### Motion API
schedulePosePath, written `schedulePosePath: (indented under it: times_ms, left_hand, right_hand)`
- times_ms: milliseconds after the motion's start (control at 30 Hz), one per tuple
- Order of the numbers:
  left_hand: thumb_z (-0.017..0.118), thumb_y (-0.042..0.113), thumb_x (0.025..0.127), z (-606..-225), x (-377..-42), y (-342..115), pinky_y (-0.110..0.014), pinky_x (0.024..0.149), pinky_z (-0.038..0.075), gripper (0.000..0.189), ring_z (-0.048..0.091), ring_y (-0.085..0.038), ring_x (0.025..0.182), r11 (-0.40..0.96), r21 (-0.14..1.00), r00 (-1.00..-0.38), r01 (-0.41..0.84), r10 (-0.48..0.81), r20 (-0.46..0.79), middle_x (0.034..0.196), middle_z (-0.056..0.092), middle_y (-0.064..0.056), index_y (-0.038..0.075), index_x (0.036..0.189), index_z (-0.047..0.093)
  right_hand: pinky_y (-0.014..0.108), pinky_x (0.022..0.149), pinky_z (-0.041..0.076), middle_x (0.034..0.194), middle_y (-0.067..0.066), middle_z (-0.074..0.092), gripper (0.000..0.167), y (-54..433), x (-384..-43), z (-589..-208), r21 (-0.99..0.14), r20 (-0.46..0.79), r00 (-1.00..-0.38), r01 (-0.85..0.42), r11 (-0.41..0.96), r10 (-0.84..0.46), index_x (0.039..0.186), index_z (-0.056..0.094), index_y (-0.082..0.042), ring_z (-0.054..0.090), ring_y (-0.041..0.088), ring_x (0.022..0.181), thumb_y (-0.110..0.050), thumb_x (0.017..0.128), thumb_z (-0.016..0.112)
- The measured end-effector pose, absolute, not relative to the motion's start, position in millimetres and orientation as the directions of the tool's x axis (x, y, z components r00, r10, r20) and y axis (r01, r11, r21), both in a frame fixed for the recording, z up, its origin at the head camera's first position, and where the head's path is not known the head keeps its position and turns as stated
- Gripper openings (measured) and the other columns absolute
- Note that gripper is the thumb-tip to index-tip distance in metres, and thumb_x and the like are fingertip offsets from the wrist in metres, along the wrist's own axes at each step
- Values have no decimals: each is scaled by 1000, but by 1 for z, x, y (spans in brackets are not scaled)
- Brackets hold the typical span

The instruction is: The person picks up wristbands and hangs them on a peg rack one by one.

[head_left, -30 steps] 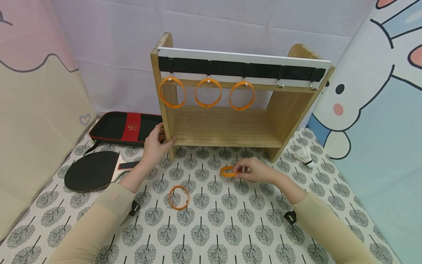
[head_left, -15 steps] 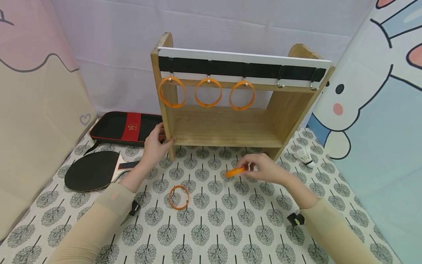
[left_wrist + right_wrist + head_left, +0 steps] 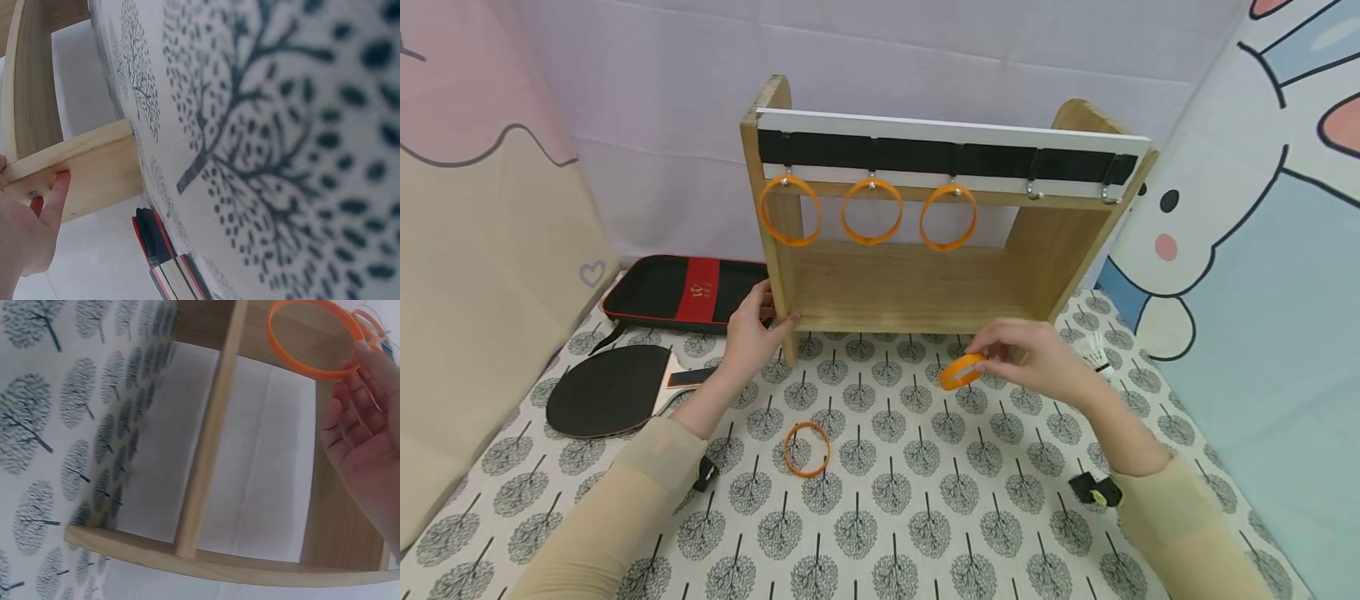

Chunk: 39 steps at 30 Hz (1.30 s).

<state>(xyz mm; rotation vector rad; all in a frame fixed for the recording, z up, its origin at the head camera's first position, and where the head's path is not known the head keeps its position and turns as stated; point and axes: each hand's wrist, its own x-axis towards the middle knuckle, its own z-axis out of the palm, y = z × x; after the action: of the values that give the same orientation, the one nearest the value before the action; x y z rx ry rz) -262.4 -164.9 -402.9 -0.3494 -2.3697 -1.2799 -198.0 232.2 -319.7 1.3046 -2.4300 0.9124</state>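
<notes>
My right hand [image 3: 1033, 357] pinches an orange ring [image 3: 961, 372], thin like a wristband, between thumb and fingertips. In the head view it is in front of the shelf's lower right; the right wrist view shows the ring [image 3: 294, 367] tilted at the fingertips. My left hand [image 3: 756, 323] grips the left side panel of a wooden shelf [image 3: 917, 287], thumb in front and fingers behind. Along the shelf's top runs a black strip [image 3: 917, 158] with silver hooks. Three orange rings [image 3: 871, 242] hang from the left hooks; the two hooks on the right [image 3: 1034, 194] bear none.
Another orange ring [image 3: 808, 475] lies on the tree-patterned cloth [image 3: 887, 500]. At left are a black table tennis paddle [image 3: 606, 392] and a black case with a red band [image 3: 651, 292]. A shuttlecock [image 3: 1097, 354], partly behind my right hand, lies at right.
My right hand has lifted the orange ring off the cloth and carried it up and to the right, turning it. The left hand stays on the shelf panel.
</notes>
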Motion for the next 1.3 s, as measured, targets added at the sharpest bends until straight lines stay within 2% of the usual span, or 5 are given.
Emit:
schedulePosePath:
  times_ms: [267, 500, 733, 1067, 1300]
  left_hand:
    - [67, 19, 87, -404, -263, -166, -45, 69, 58, 61, 64, -33, 97, 539, 735, -880, 411, 26, 473, 117, 56, -17, 12, 141, 41]
    - [67, 19, 87, -404, -263, -164, -46, 70, 58, 61, 63, -35, 98, 532, 741, -882, 410, 26, 470, 119, 56, -17, 11, 141, 41]
    - [68, 18, 86, -403, -262, -165, -46, 70, 58, 61, 63, -35, 98, 535, 739, -882, 409, 23, 471, 118, 56, -17, 11, 140, 41]
    - [68, 18, 86, -403, -262, -166, -46, 71, 58, 62, 62, -33, 99, 547, 736, -886, 398, 21, 464, 119, 56, -17, 11, 141, 40]
    - [68, 18, 86, -404, -262, -166, -46, 70, 58, 62, 63, -33, 97, 548, 738, -887, 394, 18, 461, 117, 56, -17, 11, 142, 40]
  right_hand:
    - [15, 62, 49, 90, -2, 66, 34, 238, -193, -293, -375, 534, -562, -827, 419, -632, 97, 68, -11, 53, 3, 73, 6, 69, 78]
    - [13, 64, 48, 87, 2, 67, 36, 243, -194, -267, -297, 631, -490, -869, 395, -601, 90, 67, -7, 55, 3, 73, 15, 64, 77]
    - [11, 67, 47, 85, 11, 66, 13, 246, -200, -235, -278, 708, -442, -892, 358, -551, 86, 67, 1, 56, 2, 74, 0, 77, 75]
    - [12, 63, 45, 82, -8, 65, 19, 246, -212, -199, -263, 781, -498, -809, 526, -376, 86, 68, 5, 53, 0, 69, 14, 70, 74]
    - [11, 67, 43, 81, -24, 56, 11, 244, -222, -186, -324, 779, -586, -680, 658, -222, 89, 67, 6, 52, -3, 70, 2, 79, 72]
